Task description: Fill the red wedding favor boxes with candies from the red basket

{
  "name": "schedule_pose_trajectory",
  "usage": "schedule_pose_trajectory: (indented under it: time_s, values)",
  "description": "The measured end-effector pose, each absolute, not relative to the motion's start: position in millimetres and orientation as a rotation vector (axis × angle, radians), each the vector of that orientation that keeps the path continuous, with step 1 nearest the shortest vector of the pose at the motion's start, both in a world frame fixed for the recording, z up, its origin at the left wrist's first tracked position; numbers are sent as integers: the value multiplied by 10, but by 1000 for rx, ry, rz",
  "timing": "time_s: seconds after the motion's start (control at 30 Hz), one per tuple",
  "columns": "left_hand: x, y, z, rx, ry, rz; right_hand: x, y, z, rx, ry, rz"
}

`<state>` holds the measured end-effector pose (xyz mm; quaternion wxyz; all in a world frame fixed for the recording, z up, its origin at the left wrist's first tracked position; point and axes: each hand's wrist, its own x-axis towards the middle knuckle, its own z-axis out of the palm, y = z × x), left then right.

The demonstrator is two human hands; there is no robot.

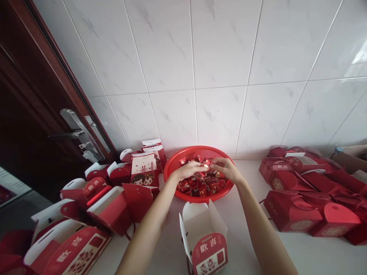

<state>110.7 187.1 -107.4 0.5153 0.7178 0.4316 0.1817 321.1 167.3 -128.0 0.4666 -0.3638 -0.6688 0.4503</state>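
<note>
Candies [202, 189], over ten, in one basket [172, 163]; left hand [187, 170] and right hand [228, 170] clamp one in their grip.

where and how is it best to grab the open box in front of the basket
Grip the open box low on its body, probably pressing in from left and right. It stands upright with bare table on either side; the raised flaps splay outward and might fold, and the basket sits close behind.
</note>
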Motion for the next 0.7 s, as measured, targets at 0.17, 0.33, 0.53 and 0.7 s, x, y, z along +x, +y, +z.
schedule_pose_trajectory:
  time_s: [0.17, 0.33, 0.53, 0.7]
  values:
    - [973, 1993, -1167, 1944, 1266, 315, 3218, 1705, -1334, -982, -1431, 1060]
    - [893, 2034, -1273, 2138, 1512, 128, 3214, 1725, -1337, -965, -1240, 1081]
    - [1123, 1980, -1310, 2406, 1466, -57, 3191, 1714, -1306, -907, -1016, 1120]
    - [1252, 1952, -1314, 2481, 1457, -216, 3134, 1701, -1286, -906, -909, 1183]
